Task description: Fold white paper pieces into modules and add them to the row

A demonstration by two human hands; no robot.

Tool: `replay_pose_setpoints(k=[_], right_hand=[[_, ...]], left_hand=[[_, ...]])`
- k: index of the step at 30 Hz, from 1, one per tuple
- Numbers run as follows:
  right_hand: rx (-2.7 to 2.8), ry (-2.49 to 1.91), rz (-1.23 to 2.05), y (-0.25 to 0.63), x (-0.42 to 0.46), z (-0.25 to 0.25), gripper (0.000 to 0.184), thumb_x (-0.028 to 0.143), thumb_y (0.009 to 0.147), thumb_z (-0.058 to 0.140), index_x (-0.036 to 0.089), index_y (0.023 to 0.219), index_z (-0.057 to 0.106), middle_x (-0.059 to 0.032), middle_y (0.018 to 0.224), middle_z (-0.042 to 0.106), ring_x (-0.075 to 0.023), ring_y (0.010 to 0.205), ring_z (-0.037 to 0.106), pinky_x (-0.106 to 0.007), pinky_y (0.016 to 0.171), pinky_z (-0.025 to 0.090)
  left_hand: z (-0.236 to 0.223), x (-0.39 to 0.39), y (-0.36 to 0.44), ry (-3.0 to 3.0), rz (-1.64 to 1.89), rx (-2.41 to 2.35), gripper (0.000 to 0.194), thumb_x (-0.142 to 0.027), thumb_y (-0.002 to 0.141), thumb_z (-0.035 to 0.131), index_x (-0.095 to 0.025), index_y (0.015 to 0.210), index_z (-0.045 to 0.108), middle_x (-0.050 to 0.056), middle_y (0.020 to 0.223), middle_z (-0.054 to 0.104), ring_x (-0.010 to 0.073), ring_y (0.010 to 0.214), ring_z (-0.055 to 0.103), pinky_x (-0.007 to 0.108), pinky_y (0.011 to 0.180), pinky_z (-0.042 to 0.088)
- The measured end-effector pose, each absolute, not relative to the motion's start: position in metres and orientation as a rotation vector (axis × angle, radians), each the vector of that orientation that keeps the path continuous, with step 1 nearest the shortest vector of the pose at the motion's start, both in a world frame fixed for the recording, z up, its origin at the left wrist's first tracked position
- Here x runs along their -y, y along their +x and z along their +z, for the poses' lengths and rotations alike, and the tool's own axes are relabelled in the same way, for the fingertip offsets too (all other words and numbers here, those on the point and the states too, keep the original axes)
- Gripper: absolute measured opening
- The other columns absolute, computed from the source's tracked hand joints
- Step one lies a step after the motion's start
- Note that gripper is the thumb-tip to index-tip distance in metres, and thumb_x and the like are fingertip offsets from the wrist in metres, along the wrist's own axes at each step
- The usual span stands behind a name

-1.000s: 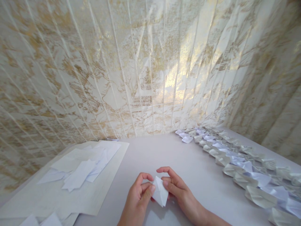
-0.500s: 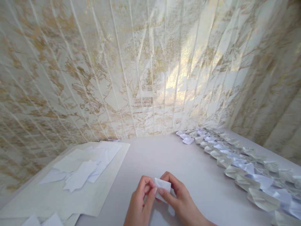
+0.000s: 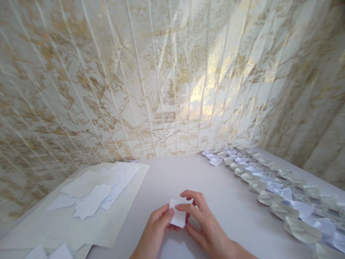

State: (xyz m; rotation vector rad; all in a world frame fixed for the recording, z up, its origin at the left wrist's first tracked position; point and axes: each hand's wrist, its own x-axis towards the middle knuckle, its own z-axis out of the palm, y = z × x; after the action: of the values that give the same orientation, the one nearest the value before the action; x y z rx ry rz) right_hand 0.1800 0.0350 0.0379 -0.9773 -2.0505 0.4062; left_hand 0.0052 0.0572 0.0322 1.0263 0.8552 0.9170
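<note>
A small white folded paper (image 3: 178, 218) is held up above the table in front of me. My left hand (image 3: 159, 221) grips its left side, thumb on top and fingers underneath. Over the right side hovers my right hand (image 3: 201, 216), its fingers spread and bent. Its index fingertip meets the paper's upper face, while the thumb is low near the right edge. Whether that thumb touches the paper I cannot tell.
Large pale sheets (image 3: 107, 230) lie at the left, with cut white paper pieces (image 3: 93, 201) on top. Rows of folded paper pieces (image 3: 280, 207) run along the right side of the table (image 3: 167, 176). A patterned curtain (image 3: 161, 79) hangs behind.
The folded paper has turned and shifted slightly left. My right hand has let go of its pinch and spread its fingers. My left hand now holds the paper with the thumb on top.
</note>
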Motion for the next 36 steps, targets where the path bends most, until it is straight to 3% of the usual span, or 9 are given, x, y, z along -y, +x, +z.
replay_pose_setpoints(k=[6,9,13,23,33,36], right_hand=[[1.906,-0.971,0.631,0.184,-0.041,0.033,0.012,0.023,0.088,0.061,0.027,0.084,0.071,-0.0055,0.111,0.056,-0.024,0.105,0.049,-0.037,0.088,0.043],[1.703,-0.991,0.848,0.182,-0.044,0.027,0.026,0.041,0.088,0.064,0.022,0.07,0.067,-0.0046,0.097,0.057,-0.0215,0.094,0.053,-0.035,0.085,0.042],[1.446,-0.977,1.199,0.179,-0.046,0.022,0.042,0.056,0.081,0.067,0.018,0.066,0.056,0.0001,0.07,0.052,-0.0144,0.065,0.048,-0.028,0.062,0.039],[1.293,-0.943,1.389,0.175,-0.046,0.024,0.047,0.059,0.076,0.071,0.018,0.068,0.051,0.0053,0.056,0.048,-0.01,0.054,0.039,-0.024,0.054,0.029],[1.267,-0.92,1.363,0.173,-0.045,0.024,0.046,0.059,0.075,0.072,0.02,0.072,0.048,0.0066,0.058,0.047,-0.0098,0.053,0.04,-0.024,0.053,0.029],[1.262,-0.879,1.419,0.172,-0.046,0.02,0.043,0.057,0.079,0.069,0.021,0.076,0.046,0.0079,0.056,0.048,-0.0089,0.047,0.043,-0.023,0.049,0.03]], left_hand=[[0.041,-0.058,0.002,0.972,0.695,-0.791,0.05,-0.056,0.066,0.078,-0.012,0.089,0.074,0.012,0.088,0.076,0.0267,0.085,0.069,0.032,0.074,0.046],[0.037,-0.06,0.002,1.017,0.616,-0.731,0.05,-0.058,0.071,0.072,-0.012,0.092,0.072,0.012,0.082,0.077,0.0264,0.082,0.071,0.031,0.072,0.045],[0.027,-0.064,0.001,1.11,0.579,-0.67,0.047,-0.055,0.081,0.061,-0.011,0.093,0.07,0.015,0.083,0.078,0.0238,0.073,0.072,0.03,0.067,0.046],[0.031,-0.062,0.002,1.136,0.563,-0.673,0.044,-0.054,0.084,0.058,-0.012,0.089,0.068,0.015,0.081,0.078,0.022,0.071,0.071,0.029,0.066,0.045],[0.028,-0.062,0.003,1.136,0.604,-0.657,0.058,-0.065,0.084,0.054,-0.01,0.094,0.068,0.017,0.083,0.077,0.0223,0.072,0.071,0.028,0.065,0.046],[0.027,-0.059,0.006,1.262,0.655,-0.715,0.056,-0.063,0.08,0.061,-0.009,0.095,0.068,0.016,0.08,0.077,0.0202,0.068,0.07,0.026,0.06,0.046]])
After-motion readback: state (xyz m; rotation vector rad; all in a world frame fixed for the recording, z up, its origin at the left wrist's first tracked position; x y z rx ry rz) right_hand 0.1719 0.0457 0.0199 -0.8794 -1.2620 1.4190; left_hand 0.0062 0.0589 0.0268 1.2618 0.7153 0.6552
